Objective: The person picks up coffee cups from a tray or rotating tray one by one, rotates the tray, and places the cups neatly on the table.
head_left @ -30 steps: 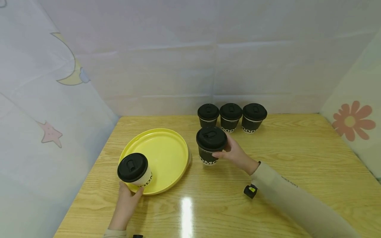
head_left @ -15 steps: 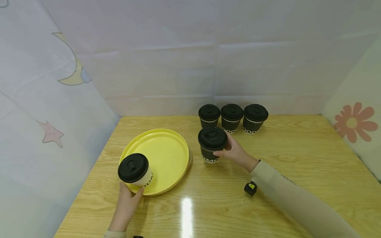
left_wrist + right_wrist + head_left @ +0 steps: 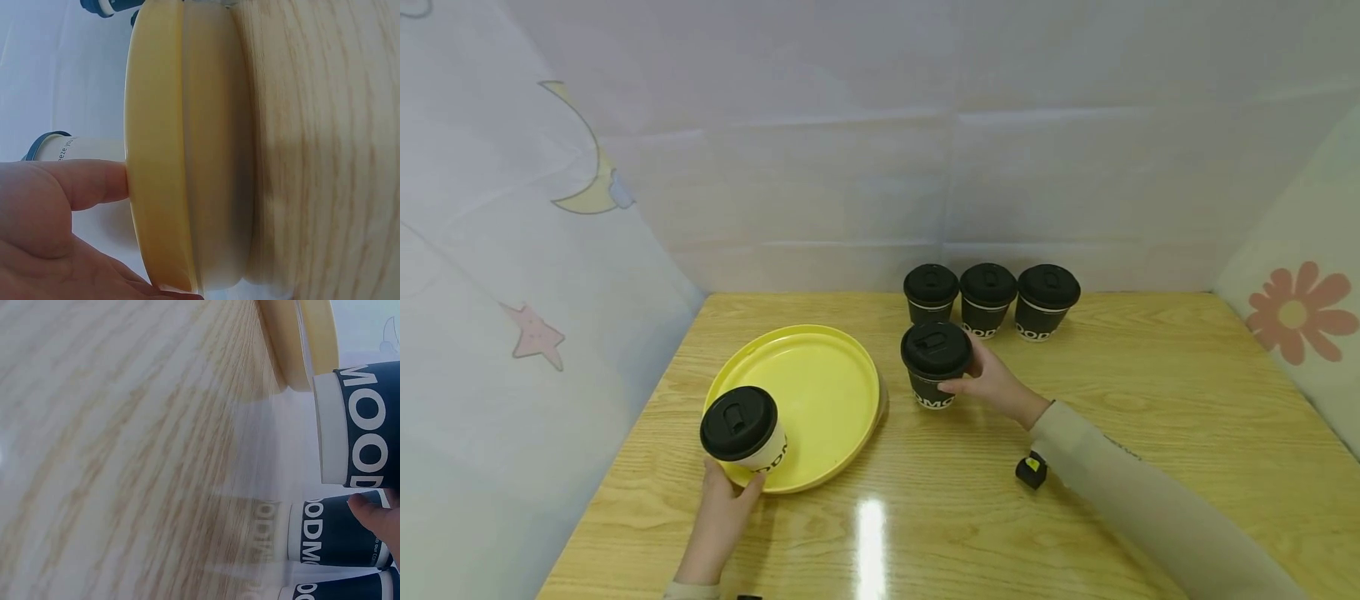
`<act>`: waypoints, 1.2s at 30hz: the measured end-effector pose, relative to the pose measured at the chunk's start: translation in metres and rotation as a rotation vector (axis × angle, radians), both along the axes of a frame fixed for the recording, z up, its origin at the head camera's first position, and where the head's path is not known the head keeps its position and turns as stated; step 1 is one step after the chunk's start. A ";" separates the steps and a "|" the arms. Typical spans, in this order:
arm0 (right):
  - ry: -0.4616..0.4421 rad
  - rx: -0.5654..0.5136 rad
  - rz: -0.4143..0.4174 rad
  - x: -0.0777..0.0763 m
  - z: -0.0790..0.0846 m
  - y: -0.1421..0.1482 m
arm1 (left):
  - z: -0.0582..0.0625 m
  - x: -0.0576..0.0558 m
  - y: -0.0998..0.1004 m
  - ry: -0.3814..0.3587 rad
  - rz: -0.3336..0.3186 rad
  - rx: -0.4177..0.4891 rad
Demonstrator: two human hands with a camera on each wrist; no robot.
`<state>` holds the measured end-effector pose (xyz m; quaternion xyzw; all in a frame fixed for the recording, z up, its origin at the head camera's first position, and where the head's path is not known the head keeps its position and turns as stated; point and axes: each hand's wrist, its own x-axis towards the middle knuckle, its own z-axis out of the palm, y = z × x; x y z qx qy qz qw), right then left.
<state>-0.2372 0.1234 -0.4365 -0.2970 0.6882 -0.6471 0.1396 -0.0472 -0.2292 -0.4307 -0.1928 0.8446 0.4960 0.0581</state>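
My right hand (image 3: 988,383) grips a lidded black paper coffee cup (image 3: 930,385), upright, thumb on the near side. The right wrist view shows its base raised above the tabletop. Close behind it stands a row of three black coffee cups (image 3: 988,293), also lidded. At the left, a white paper coffee cup (image 3: 766,454) with a black lid stands at the near-left edge of a round yellow tray (image 3: 820,392). My left hand (image 3: 721,508) holds that edge beside the cup; in the left wrist view its thumb (image 3: 100,181) rests against the rim. The fingers are partly cut off below.
Pale wood tabletop (image 3: 1120,375) lies around the tray and extends to the right. A pale wall (image 3: 820,183) rises right behind the row of cups. A small black object (image 3: 1032,472) hangs at the right sleeve (image 3: 1105,471).
The cup in my right hand has shifted very slightly back toward the row. My left hand, the tray and the cup on it have stayed put; the whole view has drifted slightly.
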 end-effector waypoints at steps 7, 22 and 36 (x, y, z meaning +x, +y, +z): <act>-0.039 -0.024 0.029 -0.004 -0.003 -0.001 | -0.001 0.001 0.000 0.010 -0.001 0.000; -0.096 -0.013 0.010 -0.016 -0.013 -0.002 | 0.001 0.001 -0.001 0.024 -0.004 0.015; -0.099 0.040 -0.012 -0.030 -0.017 -0.004 | 0.000 0.000 -0.001 0.071 -0.002 0.020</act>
